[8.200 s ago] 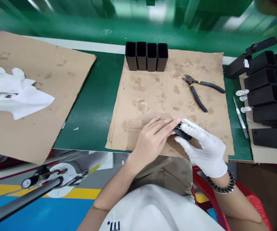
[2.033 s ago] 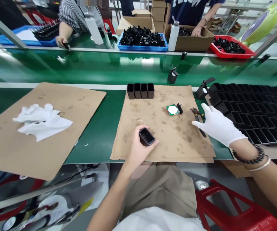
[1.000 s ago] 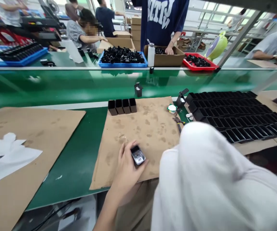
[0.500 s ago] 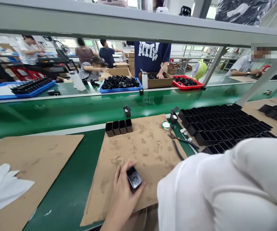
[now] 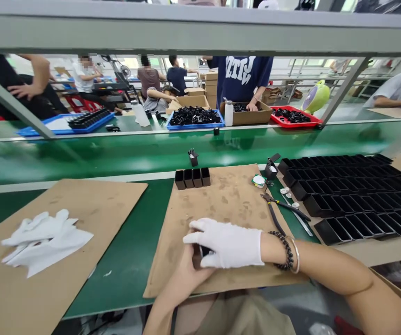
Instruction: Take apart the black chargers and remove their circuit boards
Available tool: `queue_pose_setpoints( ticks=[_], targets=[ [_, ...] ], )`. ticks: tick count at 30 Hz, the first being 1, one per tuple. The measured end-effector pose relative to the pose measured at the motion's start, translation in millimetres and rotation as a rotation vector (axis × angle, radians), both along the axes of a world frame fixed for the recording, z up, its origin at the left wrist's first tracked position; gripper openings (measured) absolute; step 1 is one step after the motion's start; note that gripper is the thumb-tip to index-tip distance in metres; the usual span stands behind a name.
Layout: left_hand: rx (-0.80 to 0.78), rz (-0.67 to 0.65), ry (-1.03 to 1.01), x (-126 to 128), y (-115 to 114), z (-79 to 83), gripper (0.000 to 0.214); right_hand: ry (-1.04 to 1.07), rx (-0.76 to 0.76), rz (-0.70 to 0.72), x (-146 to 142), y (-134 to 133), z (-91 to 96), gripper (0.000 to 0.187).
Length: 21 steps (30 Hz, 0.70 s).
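Low over the cardboard sheet (image 5: 162, 260), my bare left hand (image 5: 185, 275) is wrapped round a small black rectangular housing (image 5: 205, 251). My right hand (image 5: 229, 243), in a white glove, lies across the same housing, its fingers on the far side and its thumb on the near side. Most of the housing and my left fingertips are hidden beneath the glove. Beyond the hands stands a short row of open black housings (image 5: 192, 178). Pliers (image 5: 273, 207) with dark handles lie to the right, near a small green circuit board with a white disc (image 5: 258, 181).
Rows of open black housings (image 5: 329, 204) fill the right side. White gloves (image 5: 47, 239) lie on another cardboard sheet (image 5: 92, 195) at left. Across the green belt (image 5: 134, 156) are a blue tray of black parts (image 5: 195, 118) and a co-worker's hand (image 5: 252, 106). An overhead rail (image 5: 200, 30) spans the top.
My gloved right hand has come from close to the camera down onto the housing in my left hand. The view has turned left, so the scene sits further right.
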<state>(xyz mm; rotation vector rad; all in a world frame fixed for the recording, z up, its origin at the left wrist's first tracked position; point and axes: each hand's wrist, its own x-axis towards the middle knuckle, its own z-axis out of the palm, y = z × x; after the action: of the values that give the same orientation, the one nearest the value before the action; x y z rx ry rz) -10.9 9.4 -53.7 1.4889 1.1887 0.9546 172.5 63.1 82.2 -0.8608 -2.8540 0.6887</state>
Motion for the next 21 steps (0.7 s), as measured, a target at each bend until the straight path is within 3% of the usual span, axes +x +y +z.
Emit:
queue_pose_setpoints(
  ticks=[3,7,11,13,17,21],
  targets=[
    [-0.074,-0.067,-0.111,-8,2,14.3,0.108,-0.022,-0.05,-0.062,3,6,-15.9,0.053],
    [-0.019,-0.06,-0.222,-4,3,28.7,0.113,-0.02,-0.101,-0.094,17,22,-10.6,0.063],
    [-0.036,-0.006,-0.226,7,1,32.8,0.107,-0.065,0.043,-0.42,36,80,5.9,0.075],
    [-0.032,0.007,-0.202,10,0,34.1,0.106,-0.076,0.066,-0.507,42,118,9.9,0.076],
    [-0.001,0.009,-0.164,11,0,36.1,0.106,-0.063,0.064,-0.549,39,175,6.9,0.078],
    [-0.012,-0.004,-0.151,10,1,36.1,0.104,-0.041,0.035,-0.487,26,199,3.0,0.076]
  ],
)
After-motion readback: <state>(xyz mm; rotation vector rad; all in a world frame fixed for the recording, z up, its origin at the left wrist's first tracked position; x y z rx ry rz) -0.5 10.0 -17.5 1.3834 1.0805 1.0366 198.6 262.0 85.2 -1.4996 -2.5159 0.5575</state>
